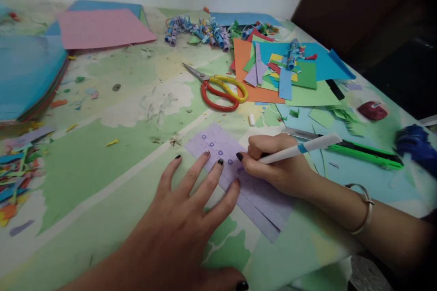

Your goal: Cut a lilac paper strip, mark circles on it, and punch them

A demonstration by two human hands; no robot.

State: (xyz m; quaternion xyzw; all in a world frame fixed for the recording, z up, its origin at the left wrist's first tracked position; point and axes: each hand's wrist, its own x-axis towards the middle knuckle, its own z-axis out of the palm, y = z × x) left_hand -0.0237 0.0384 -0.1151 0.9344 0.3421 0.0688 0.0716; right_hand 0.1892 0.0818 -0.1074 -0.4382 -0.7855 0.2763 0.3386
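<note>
Pinching a white pen (303, 148), the right hand (285, 175) rests on purple paper (252, 192). The left hand (187, 209) touches the paper, fingers spread.

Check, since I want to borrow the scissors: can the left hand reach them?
Probably yes: the left hand holds nothing, its fingers resting on the purple paper, and nothing stands between it and the scissors.

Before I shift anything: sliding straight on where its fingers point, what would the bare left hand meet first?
Likely the bare right hand, gripping the slim white blue-banded pen, though depth there is unclear.
</note>
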